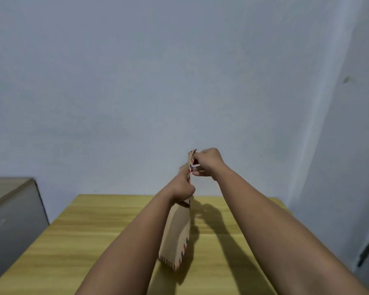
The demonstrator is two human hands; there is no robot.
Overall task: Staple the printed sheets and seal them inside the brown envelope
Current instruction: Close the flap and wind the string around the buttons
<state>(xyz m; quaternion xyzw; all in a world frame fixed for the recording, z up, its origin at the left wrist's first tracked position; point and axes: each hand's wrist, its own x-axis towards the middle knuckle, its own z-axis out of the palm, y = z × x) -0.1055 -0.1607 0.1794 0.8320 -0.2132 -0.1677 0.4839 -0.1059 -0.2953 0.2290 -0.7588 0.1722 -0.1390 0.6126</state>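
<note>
I hold the brown paper envelope with red-and-blue striped edging (176, 233) upright above the yellow wooden worktop (77, 235), long axis running 12 to 6 o'clock, edge-on to me. My left hand (182, 189) grips its middle. My right hand (208, 161), at 12 o'clock, pinches the top flap; sealing looks incomplete. Printed sheets not visible.

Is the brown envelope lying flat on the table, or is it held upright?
Held upright. The brown envelope stands nearly edge-on above the wooden table, the left hand and right hand gripping its upper end.
</note>
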